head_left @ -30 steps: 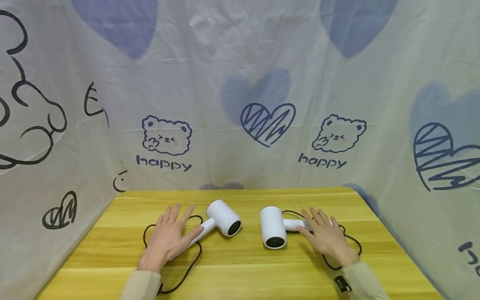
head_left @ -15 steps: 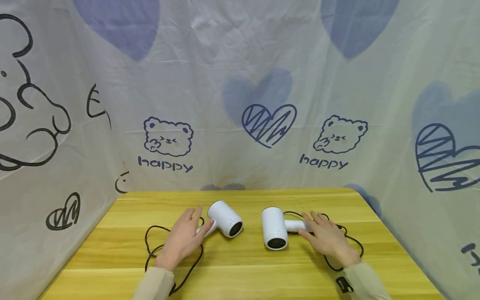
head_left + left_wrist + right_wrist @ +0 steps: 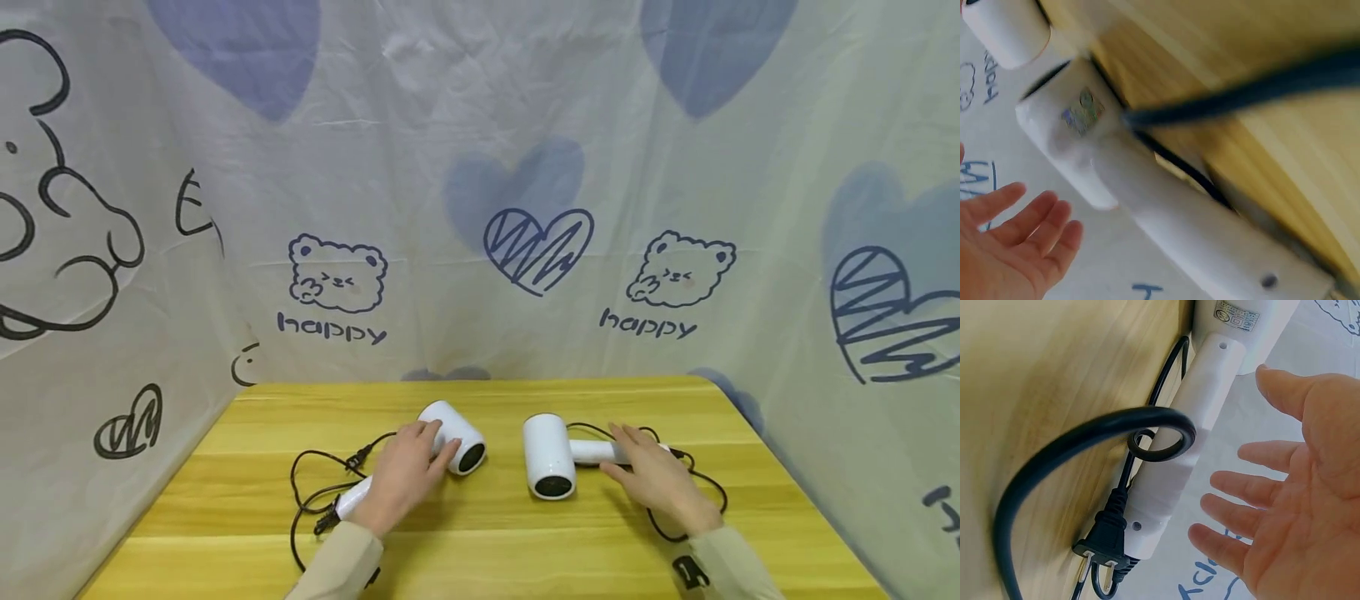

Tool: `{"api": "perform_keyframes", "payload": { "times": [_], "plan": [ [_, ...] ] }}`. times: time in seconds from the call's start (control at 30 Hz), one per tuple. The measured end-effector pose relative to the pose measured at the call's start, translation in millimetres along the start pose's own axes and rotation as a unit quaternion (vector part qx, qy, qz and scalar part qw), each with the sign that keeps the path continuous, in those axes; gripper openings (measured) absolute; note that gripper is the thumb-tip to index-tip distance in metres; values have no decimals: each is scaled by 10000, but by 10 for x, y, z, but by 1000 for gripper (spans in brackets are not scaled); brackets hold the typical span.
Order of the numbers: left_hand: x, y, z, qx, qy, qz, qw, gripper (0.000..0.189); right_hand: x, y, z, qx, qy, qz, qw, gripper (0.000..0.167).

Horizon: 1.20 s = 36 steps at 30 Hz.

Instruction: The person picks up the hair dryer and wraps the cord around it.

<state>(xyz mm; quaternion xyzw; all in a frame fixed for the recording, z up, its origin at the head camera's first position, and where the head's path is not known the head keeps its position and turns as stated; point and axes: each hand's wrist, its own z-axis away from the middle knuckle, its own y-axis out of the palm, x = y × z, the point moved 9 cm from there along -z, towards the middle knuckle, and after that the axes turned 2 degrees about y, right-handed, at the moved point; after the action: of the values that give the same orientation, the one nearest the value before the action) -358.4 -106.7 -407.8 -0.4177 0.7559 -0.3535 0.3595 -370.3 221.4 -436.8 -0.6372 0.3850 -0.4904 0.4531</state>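
Two white hair dryers lie on the wooden table. My left hand (image 3: pixel 405 475) hovers over the left hair dryer (image 3: pixel 461 432), its fingers by the barrel and the wrist side over the handle. In the left wrist view that hand's fingers (image 3: pixel 1041 231) are loosely spread, apart from the dryer. My right hand (image 3: pixel 660 479) is held over the handle of the right hair dryer (image 3: pixel 547 450), partly hiding it. The right wrist view shows its relaxed fingers (image 3: pixel 1241 487) away from the white handle (image 3: pixel 1200 419). A black two-pin plug (image 3: pixel 1105 534) lies against that handle's end.
Black power cords (image 3: pixel 300 500) loop on the table (image 3: pixel 517 542) to the left, with a plug (image 3: pixel 358 457) near the left hand. Another cord (image 3: pixel 712 483) curls beyond the right hand. Printed cloth (image 3: pixel 450 333) encloses the table at the back and sides.
My left hand has moved right and forward from the left dryer's handle toward its barrel, uncovering the handle's end and a plug. My right hand has barely moved; both dryers stay put.
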Motion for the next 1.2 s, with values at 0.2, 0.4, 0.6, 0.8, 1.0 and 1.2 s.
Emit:
{"api": "perform_keyframes", "payload": {
  "times": [0.2, 0.4, 0.6, 0.8, 1.0, 1.2],
  "plan": [
    [-304, 33, -75, -572, 231, 650, 9960, 39, -48, 24, 13, 215, 155, -87, 9996, 65],
    [-578, 287, -152, 318, 91, 1273, 9913, 41, -71, 11, 11, 220, 160, -115, 9996, 67],
    [-773, 568, -150, 1157, 294, 1376, 9833, 49, -110, -28, 26, 267, 137, -185, 9994, 69],
    [-797, 829, -158, 1851, -178, 2133, 9591, 65, -204, -60, 43, 342, 261, -235, 9988, 62],
    [-819, 942, -183, 1891, -528, 2458, 9492, 82, -313, -51, 50, 561, 612, -274, 9962, 71],
    [-879, 984, -248, 1806, -810, 2603, 9450, 85, -373, -59, 62, 515, 701, -302, 9958, 72]
  ]
}}
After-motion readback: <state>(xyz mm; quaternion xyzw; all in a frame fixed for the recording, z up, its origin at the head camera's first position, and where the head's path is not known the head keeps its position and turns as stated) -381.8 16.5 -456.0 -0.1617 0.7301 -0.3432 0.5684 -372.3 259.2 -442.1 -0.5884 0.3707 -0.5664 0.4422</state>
